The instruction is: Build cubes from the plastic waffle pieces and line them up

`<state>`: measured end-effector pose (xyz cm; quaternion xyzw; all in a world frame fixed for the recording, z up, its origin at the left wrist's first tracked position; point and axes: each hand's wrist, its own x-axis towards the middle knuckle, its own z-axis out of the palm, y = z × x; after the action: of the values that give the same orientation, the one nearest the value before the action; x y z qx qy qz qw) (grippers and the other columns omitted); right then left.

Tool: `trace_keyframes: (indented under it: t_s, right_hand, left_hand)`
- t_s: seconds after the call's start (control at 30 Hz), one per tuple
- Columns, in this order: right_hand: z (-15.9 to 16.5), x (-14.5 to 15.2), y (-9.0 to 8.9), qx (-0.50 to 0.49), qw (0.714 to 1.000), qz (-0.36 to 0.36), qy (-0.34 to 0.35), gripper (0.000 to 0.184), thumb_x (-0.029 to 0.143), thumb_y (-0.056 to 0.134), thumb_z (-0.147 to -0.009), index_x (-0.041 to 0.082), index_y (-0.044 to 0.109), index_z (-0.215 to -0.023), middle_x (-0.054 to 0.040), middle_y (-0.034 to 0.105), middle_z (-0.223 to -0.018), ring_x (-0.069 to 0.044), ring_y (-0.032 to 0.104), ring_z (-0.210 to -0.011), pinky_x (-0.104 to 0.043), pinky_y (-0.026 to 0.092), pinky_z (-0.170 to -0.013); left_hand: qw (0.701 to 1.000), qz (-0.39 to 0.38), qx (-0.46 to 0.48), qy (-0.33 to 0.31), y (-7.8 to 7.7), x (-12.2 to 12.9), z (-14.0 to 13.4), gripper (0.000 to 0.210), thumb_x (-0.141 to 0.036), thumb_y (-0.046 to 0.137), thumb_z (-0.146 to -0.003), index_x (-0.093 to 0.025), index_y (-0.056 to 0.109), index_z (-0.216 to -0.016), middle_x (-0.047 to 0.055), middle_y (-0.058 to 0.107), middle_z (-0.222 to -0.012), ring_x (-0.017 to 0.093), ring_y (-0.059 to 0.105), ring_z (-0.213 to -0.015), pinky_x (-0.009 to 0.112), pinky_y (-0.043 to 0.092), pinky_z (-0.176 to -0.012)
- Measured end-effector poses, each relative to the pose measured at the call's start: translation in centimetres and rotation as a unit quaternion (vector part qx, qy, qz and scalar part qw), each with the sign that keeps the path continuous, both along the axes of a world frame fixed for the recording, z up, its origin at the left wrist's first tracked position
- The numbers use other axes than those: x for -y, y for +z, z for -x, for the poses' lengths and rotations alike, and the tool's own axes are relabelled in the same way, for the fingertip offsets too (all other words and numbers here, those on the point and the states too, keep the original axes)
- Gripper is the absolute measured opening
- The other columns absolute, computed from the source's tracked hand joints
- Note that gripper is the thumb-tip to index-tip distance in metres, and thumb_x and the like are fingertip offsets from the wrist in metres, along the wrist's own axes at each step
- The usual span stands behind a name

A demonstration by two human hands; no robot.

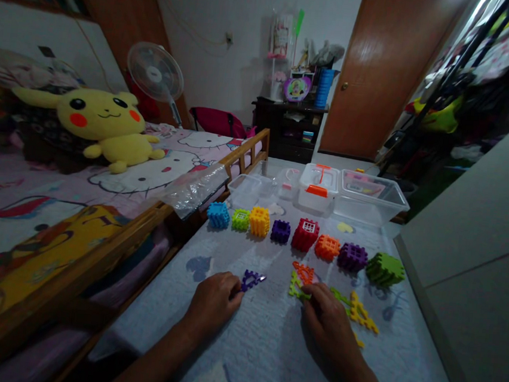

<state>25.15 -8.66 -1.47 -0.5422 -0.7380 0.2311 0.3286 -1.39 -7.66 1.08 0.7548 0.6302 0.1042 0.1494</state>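
My left hand [214,300] pinches a flat purple triangular interlocking block [251,280] with toothed edges, held just above the table. To the right, my right hand [326,315] has its fingers closed at the edge of a lime green interlocking piece [294,286]. An orange triangular piece [303,272] touches that green piece at its far side. Beyond my right hand lie a yellow triangular piece [362,314] and another green piece [338,295], partly hidden by the hand. A further yellow bit shows beside my right wrist.
Stacks of blocks sorted by colour run in a row across the table [241,334], from a blue stack [218,215] to a green stack [385,269]. Clear plastic boxes [370,205] stand behind them. A wooden bed rail [143,228] borders the left side; a white cabinet [479,237] borders the right.
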Motion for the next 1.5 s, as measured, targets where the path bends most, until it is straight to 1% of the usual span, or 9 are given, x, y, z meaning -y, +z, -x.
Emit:
trace_keyframes:
  t_s: [0.17,0.3,0.43,0.57,0.87,1.07,1.23,1.37,1.5]
  right_hand:
    - [0.0,-0.1,0.0,0.001,1.000,-0.002,-0.003,0.023,0.012,0.043,-0.086,0.019,0.062,-0.098,-0.0081,0.064,-0.097,-0.022,0.062,-0.090,-0.036,0.049,-0.081]
    - [-0.1,-0.1,-0.3,-0.002,1.000,-0.021,0.000,0.022,0.014,0.044,-0.087,0.019,0.062,-0.099,-0.0083,0.066,-0.099,-0.023,0.062,-0.092,-0.036,0.049,-0.082]
    - [-0.1,-0.1,-0.5,-0.003,1.000,-0.027,-0.001,0.022,0.014,0.045,-0.087,0.019,0.062,-0.100,-0.0085,0.067,-0.101,-0.023,0.062,-0.097,-0.037,0.048,-0.088]
    - [0.0,0.0,-0.5,-0.007,0.999,-0.033,-0.010,0.023,0.013,0.045,-0.086,0.019,0.063,-0.099,-0.0086,0.067,-0.100,-0.023,0.062,-0.096,-0.037,0.049,-0.087]
    - [-0.2,-0.2,0.2,-0.021,0.998,-0.050,-0.038,0.024,0.012,0.046,-0.083,0.019,0.064,-0.098,-0.0094,0.067,-0.100,-0.023,0.061,-0.096,-0.038,0.049,-0.085]
    - [-0.8,-0.4,0.4,-0.026,0.992,-0.059,-0.108,0.025,0.017,0.046,-0.086,0.019,0.063,-0.103,-0.0100,0.066,-0.103,-0.024,0.059,-0.100,-0.040,0.046,-0.089]
    - [-1.9,-0.9,0.4,-0.057,0.975,-0.068,-0.203,0.027,0.022,0.044,-0.087,0.017,0.062,-0.106,-0.0119,0.065,-0.109,-0.025,0.056,-0.104,-0.043,0.043,-0.093]
    - [-3.2,-1.7,0.2,-0.027,0.975,-0.067,-0.211,0.025,0.021,0.045,-0.084,0.017,0.065,-0.098,-0.0108,0.067,-0.102,-0.025,0.057,-0.098,-0.042,0.044,-0.088]
    - [-4.2,-2.0,0.1,0.049,0.982,-0.047,-0.174,0.022,0.023,0.049,-0.083,0.018,0.067,-0.095,-0.0093,0.066,-0.097,-0.025,0.057,-0.093,-0.040,0.043,-0.085]
  left_hand:
    - [0.992,-0.110,0.026,-0.064,1.1,-1.2,-1.3,0.007,-0.019,0.061,-0.082,-0.019,0.066,-0.079,0.003,0.069,-0.078,0.018,0.063,-0.076,0.028,0.043,-0.071]
    - [0.986,-0.159,0.022,-0.054,2.7,-4.2,-4.1,0.007,-0.022,0.061,-0.083,-0.019,0.066,-0.078,0.003,0.069,-0.079,0.018,0.063,-0.077,0.028,0.043,-0.071]
    - [0.990,-0.143,0.003,-0.016,3.5,-7.5,-7.1,0.011,-0.027,0.060,-0.084,-0.019,0.067,-0.081,0.003,0.071,-0.084,0.019,0.065,-0.081,0.028,0.043,-0.071]
    - [0.993,-0.114,-0.029,0.022,3.6,-9.8,-8.9,0.017,-0.030,0.055,-0.087,-0.019,0.068,-0.085,0.006,0.072,-0.088,0.020,0.066,-0.085,0.029,0.043,-0.071]
    - [0.994,-0.088,-0.067,0.020,3.1,-12.0,-9.4,0.023,-0.033,0.052,-0.090,-0.016,0.069,-0.091,0.010,0.072,-0.090,0.023,0.067,-0.086,0.031,0.043,-0.071]
    - [0.993,-0.100,-0.063,0.004,3.4,-11.2,-8.9,0.024,-0.038,0.056,-0.090,-0.017,0.066,-0.093,0.008,0.072,-0.092,0.022,0.065,-0.087,0.030,0.042,-0.073]
    - [0.987,-0.117,-0.026,-0.105,2.2,-7.8,-8.4,0.020,-0.031,0.050,-0.093,-0.018,0.064,-0.087,0.007,0.070,-0.089,0.021,0.063,-0.085,0.030,0.042,-0.074]
    - [0.987,-0.055,0.030,-0.151,0.5,-5.0,-8.5,0.011,-0.024,0.055,-0.089,-0.019,0.064,-0.091,0.005,0.069,-0.092,0.019,0.061,-0.087,0.029,0.043,-0.077]
    - [0.978,-0.045,0.067,-0.195,-0.1,-4.2,-9.2,0.018,-0.021,0.055,-0.088,-0.019,0.062,-0.105,0.006,0.065,-0.109,0.021,0.056,-0.103,0.031,0.043,-0.091]
